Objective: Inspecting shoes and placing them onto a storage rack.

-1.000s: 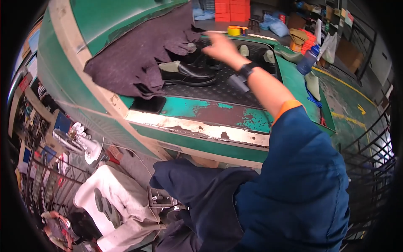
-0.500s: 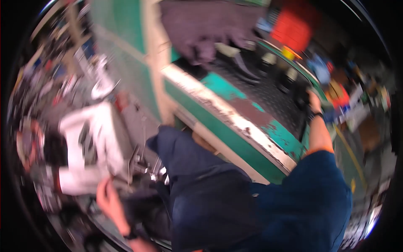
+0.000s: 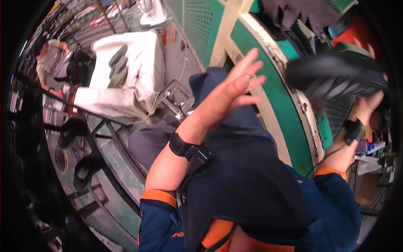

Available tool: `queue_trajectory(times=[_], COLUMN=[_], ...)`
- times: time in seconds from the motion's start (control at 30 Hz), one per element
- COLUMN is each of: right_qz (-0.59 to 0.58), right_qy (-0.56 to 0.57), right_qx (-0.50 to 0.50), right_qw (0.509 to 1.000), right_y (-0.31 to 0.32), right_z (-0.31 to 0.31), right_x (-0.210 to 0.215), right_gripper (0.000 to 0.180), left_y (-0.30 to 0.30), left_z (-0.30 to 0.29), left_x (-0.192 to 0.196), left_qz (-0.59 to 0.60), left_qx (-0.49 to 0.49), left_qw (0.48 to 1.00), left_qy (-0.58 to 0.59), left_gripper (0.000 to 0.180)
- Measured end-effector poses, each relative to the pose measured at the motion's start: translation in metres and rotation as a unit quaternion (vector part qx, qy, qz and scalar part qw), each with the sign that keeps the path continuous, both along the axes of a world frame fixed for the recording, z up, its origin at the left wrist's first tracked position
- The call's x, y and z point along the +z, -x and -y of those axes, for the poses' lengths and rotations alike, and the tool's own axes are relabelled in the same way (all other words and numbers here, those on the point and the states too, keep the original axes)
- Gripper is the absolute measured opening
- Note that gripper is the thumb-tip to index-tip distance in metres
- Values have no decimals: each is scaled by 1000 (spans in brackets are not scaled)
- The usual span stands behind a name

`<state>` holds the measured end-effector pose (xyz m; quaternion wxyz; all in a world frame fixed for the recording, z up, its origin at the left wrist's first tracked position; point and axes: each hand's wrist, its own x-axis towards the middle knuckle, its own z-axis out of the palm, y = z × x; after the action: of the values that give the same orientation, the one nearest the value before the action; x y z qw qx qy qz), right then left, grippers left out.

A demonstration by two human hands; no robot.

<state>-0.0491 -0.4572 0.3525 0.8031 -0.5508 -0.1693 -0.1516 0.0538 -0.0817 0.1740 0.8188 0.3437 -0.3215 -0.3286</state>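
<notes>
My right hand [image 3: 368,103] grips a black shoe [image 3: 329,75] at one end, holding it over the green workbench [image 3: 268,63]. The shoe lies sideways, its dark ribbed side toward me and slightly blurred. An olive piece shows just above it; I cannot tell whether it belongs to the shoe. My left hand [image 3: 235,88] is raised in front of my dark apron [image 3: 247,168], its fingers spread and nothing in it. It hovers short of the bench's front edge, apart from the shoe.
A white cloth-covered stand [image 3: 142,50] at the left bears several olive shoe pieces [image 3: 119,67]. Beyond it a person [image 3: 56,63] sits. A dark metal rack [image 3: 119,176] with black shoes [image 3: 88,170] stands close on my left. A dark ragged cloth [image 3: 298,12] hangs over the bench's far end.
My left hand has risen from the lower left to the front of the bench. My right hand has lifted a black shoe from the bench top. The view has swung left.
</notes>
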Motion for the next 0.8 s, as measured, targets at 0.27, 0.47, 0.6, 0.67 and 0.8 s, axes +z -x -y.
queue_trajectory(times=[0.27, 0.47, 0.6, 0.67, 0.8], right_qz=[-467, -580, -505, -401, -366], right_qy=[-73, 19, 134, 164, 168], right_qx=[186, 241, 304, 373, 405], right_qw=[862, 778, 796, 821, 821], right_y=[-196, -211, -214, -218, -217], right_z=[-248, -297, -314, -320, -320], right_x=[-307, -367, -366, -366, -370], right_gripper=[27, 23, 27, 30, 30], left_y=[59, 71, 56, 17, -51], left_z=[-67, -99, -111, -121, -121], left_x=[-128, -169, -164, -171, -193], left_qz=[-422, -551, -382, -315, -310], left_qx=[144, 219, 319, 318, 373], left_qw=[894, 802, 848, 872, 806], left_qy=[46, 67, -184, -200, -340], left_gripper=[61, 40, 59, 62, 71])
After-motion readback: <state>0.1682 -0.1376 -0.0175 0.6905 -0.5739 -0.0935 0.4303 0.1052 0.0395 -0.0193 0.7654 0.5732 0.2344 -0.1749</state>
